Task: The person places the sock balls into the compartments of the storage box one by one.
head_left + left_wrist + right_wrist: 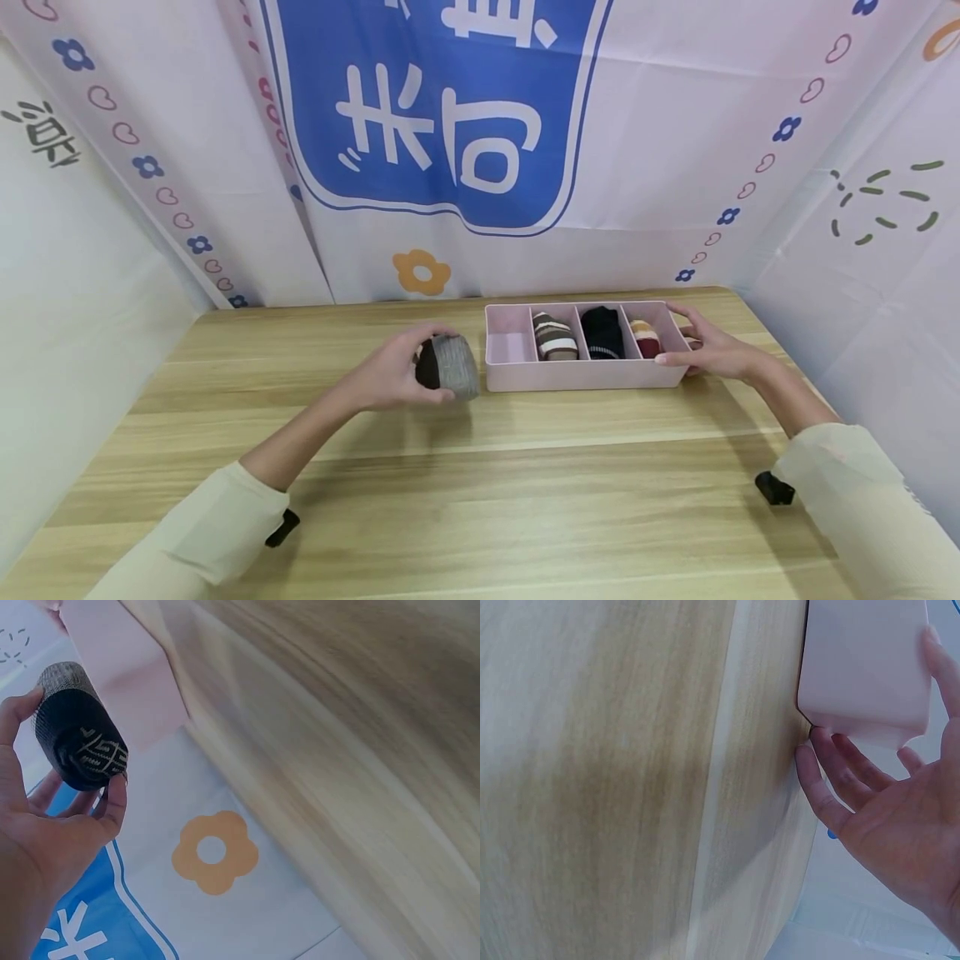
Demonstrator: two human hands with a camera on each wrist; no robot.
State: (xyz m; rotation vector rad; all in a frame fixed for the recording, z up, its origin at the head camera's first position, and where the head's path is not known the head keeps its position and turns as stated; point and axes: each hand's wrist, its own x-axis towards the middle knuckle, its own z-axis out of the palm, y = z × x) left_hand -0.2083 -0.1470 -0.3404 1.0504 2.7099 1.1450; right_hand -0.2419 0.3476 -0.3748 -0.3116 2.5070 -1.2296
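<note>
My left hand (397,367) holds a rolled pair of socks (456,367) just left of the box, above the table. Grey knit covers one end of the roll; the other end is dark with a pale pattern, plain in the left wrist view. A pale pink divided box (585,377) stands near the table's back. My right hand (712,346) grips its right end, thumb at the front corner and fingers around the end wall. From left, the box has a bare compartment, then striped brown-and-white socks (555,337), black socks (602,333), and orange-and-maroon socks (645,338).
The wooden table (480,492) spreads in front of the box. A white printed cloth (637,167) hangs behind it, and white side sheets (862,275) rise along the left and right edges.
</note>
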